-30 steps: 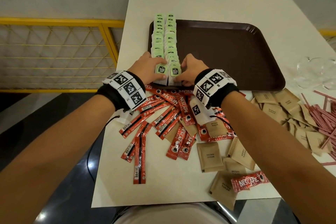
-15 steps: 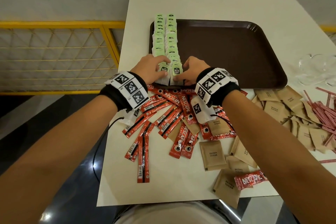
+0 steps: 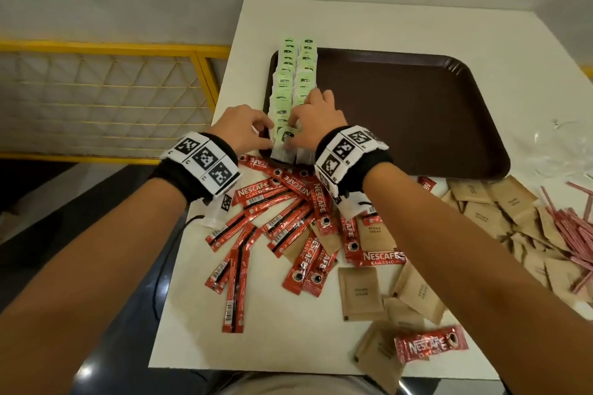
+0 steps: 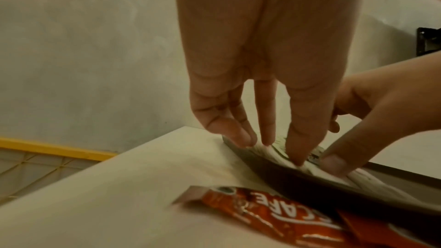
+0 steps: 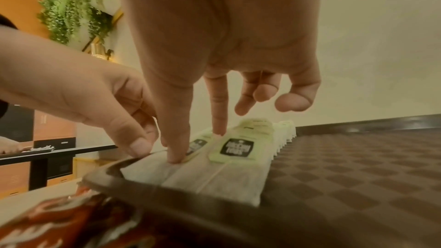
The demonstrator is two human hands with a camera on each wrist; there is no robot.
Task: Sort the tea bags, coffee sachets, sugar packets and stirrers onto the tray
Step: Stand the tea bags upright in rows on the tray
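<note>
Tea bags [image 3: 293, 80] fill the tray's [image 3: 417, 112] left side; our left hand [image 3: 242, 127] and right hand [image 3: 316, 120] press them with straight fingertips, gripping nothing.

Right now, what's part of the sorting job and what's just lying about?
Job:
tray
tea bags
coffee sachets
sugar packets
stirrers
left hand and right hand, touching tea bags

Lying about:
clear plastic
yellow railing

Black wristbands [image 3: 354, 163] with white square-coded marker tags, bare forearms.
</note>
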